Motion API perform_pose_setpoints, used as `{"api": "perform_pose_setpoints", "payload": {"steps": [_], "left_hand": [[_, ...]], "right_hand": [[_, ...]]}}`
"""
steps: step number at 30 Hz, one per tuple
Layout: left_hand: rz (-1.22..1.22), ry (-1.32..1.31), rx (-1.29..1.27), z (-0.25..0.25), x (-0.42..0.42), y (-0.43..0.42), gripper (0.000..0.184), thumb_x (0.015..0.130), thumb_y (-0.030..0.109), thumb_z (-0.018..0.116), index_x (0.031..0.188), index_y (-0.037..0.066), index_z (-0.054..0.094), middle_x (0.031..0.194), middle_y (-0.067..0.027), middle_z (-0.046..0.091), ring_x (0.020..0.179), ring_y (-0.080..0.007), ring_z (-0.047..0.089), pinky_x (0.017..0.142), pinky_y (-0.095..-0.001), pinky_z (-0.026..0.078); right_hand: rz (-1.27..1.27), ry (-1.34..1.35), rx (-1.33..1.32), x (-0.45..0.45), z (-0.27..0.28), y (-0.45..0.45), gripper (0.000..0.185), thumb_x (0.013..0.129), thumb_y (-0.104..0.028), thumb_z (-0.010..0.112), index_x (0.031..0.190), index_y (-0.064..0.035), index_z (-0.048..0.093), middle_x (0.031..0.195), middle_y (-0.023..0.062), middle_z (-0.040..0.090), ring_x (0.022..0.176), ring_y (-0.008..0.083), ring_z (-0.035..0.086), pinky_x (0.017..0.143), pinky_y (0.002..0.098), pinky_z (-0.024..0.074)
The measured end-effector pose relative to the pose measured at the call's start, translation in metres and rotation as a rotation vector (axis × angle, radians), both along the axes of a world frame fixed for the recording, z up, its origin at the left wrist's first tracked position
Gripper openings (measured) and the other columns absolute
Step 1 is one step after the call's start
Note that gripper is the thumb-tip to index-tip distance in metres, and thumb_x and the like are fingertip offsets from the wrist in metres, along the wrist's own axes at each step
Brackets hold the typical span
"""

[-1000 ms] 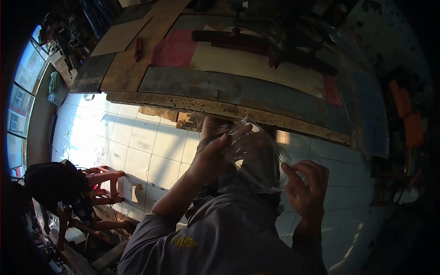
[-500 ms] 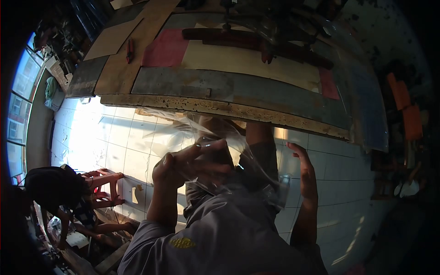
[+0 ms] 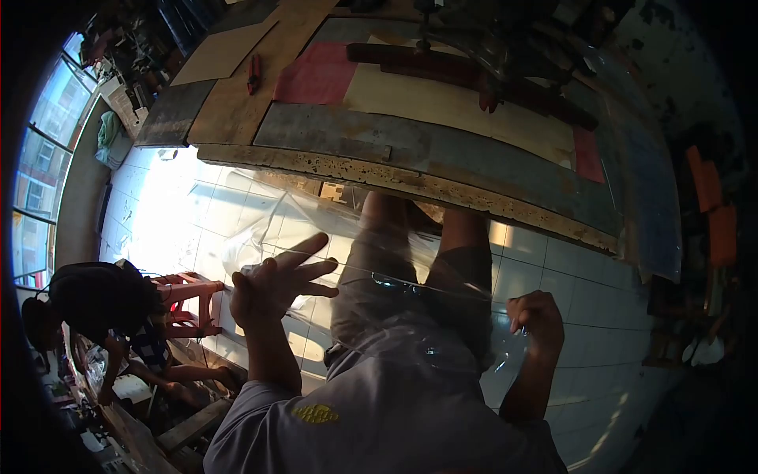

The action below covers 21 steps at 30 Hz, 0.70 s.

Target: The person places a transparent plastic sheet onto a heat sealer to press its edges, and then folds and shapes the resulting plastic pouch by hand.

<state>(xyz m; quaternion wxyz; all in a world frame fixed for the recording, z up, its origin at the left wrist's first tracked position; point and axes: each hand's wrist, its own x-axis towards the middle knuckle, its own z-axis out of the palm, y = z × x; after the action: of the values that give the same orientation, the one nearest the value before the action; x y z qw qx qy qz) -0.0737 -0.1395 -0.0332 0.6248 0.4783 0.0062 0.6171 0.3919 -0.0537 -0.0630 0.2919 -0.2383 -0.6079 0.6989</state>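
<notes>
A clear plastic sheet (image 3: 395, 280) stretches across my lap, with bright glints along its creases. To its left, my left hand (image 3: 280, 283) is raised with its fingers spread, and part of the sheet lies against or behind it. My right hand (image 3: 538, 320) is at the sheet's right end with its fingers curled closed; the film's edge runs up to the fingertips. The exact grip there is partly hidden.
A workbench (image 3: 316, 130) stands before me, bearing red and cream sheets, a dark press-like tool (image 3: 489, 87) and a red-handled tool (image 3: 253, 73). A person (image 3: 103, 308) bends over at the left beside a red stool (image 3: 189, 304). Orange objects (image 3: 711, 205) are at the right.
My left hand has moved left and spread its fingers, drawing the plastic out wider. My right hand has lowered slightly and curled its fingers at the sheet's right end.
</notes>
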Motion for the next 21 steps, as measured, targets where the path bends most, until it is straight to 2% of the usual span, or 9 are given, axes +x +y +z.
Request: {"api": "perform_pose_setpoints", "payload": {"steps": [7,8,11,12,15,16,19,20,21], "left_hand": [[0.119,0.173,-0.066,0.019,0.015,0.017,0.08,0.108,0.065,0.029,0.162,0.006,0.037,0.165,-0.0376,0.024,0.139,-0.0586,0.047,0.105,-0.0687,0.048],[0.171,0.293,-0.225,0.032,0.018,0.01,0.085,0.106,0.054,0.051,0.166,0.002,0.02,0.153,-0.0352,0.047,0.127,-0.0516,0.061,0.104,-0.0608,0.051],[0.133,0.768,0.115,0.059,0.025,0.032,0.099,0.1,0.026,0.072,0.167,0.0,0.004,0.135,-0.0301,0.064,0.12,-0.041,0.068,0.102,-0.0517,0.055],[0.086,0.827,0.05,0.07,0.034,0.035,0.111,0.092,0.0,0.077,0.167,0.002,-0.005,0.121,-0.0225,0.073,0.113,-0.0291,0.072,0.099,-0.0432,0.056],[0.075,0.996,-0.022,0.076,0.047,0.048,0.109,0.09,-0.006,0.075,0.164,-0.006,-0.005,0.103,-0.0173,0.077,0.099,-0.0274,0.075,0.09,-0.0378,0.057],[0.138,0.989,-0.096,0.08,0.052,0.048,0.08,0.091,-0.004,0.076,0.16,-0.003,0.035,0.1,-0.0107,0.079,0.092,-0.0211,0.076,0.085,-0.0328,0.057],[0.162,1.03,0.023,0.08,0.065,0.072,0.04,0.089,0.0,0.079,0.128,0.003,0.073,0.099,-0.0082,0.079,0.091,-0.0206,0.075,0.083,-0.0314,0.058],[0.121,0.974,-0.232,0.092,0.075,0.074,0.01,0.09,0.004,0.08,0.098,0.008,0.083,0.101,-0.0084,0.08,0.092,-0.0215,0.076,0.084,-0.031,0.057],[0.143,0.912,-0.072,0.089,0.082,0.081,0.015,0.091,0.005,0.079,0.106,0.008,0.082,0.102,-0.0089,0.08,0.094,-0.0218,0.076,0.085,-0.0324,0.058]], "right_hand": [[-0.18,-0.086,-0.027,0.031,-0.002,0.0,0.039,0.098,-0.029,0.074,0.071,-0.0027,0.064,0.063,0.0046,0.063,0.053,0.008,0.053,0.049,0.0246,0.037],[-0.156,-0.162,-0.045,0.039,-0.002,0.001,0.037,0.098,-0.026,0.074,0.071,-0.0027,0.063,0.066,0.0047,0.064,0.055,0.0081,0.054,0.051,0.0244,0.0393],[-0.057,-0.428,-0.031,0.049,0.012,-0.001,0.031,0.097,-0.019,0.074,0.075,-0.0017,0.063,0.07,0.0041,0.067,0.062,0.0088,0.061,0.059,0.0243,0.0465],[-0.01,-0.557,-0.081,0.056,0.017,-0.001,0.02,0.096,-0.016,0.074,0.086,0.0,0.069,0.079,0.0058,0.07,0.074,0.0144,0.069,0.073,0.0294,0.0541],[-0.197,-0.803,0.324,0.038,0.05,-0.012,0.022,0.096,-0.02,0.075,0.104,0.0002,0.072,0.098,0.0101,0.073,0.096,0.0229,0.072,0.089,0.0366,0.0547],[-0.287,-0.887,0.484,0.032,0.063,-0.013,0.043,0.094,-0.028,0.078,0.125,-0.0012,0.068,0.121,0.0143,0.07,0.12,0.03,0.065,0.106,0.0433,0.0477],[-0.588,-0.669,0.667,0.007,0.081,-0.006,0.06,0.093,-0.042,0.078,0.137,-0.0035,0.062,0.135,0.016,0.065,0.132,0.0322,0.059,0.113,0.0447,0.0428],[-0.581,-0.542,0.651,-0.005,0.082,-0.002,0.065,0.093,-0.048,0.076,0.139,-0.0044,0.061,0.138,0.0159,0.063,0.134,0.0332,0.058,0.114,0.0451,0.0413],[-0.572,-0.413,0.636,-0.02,0.081,0.004,0.07,0.093,-0.054,0.074,0.141,-0.0053,0.061,0.142,0.0158,0.061,0.135,0.0343,0.056,0.116,0.0454,0.0397]]}}
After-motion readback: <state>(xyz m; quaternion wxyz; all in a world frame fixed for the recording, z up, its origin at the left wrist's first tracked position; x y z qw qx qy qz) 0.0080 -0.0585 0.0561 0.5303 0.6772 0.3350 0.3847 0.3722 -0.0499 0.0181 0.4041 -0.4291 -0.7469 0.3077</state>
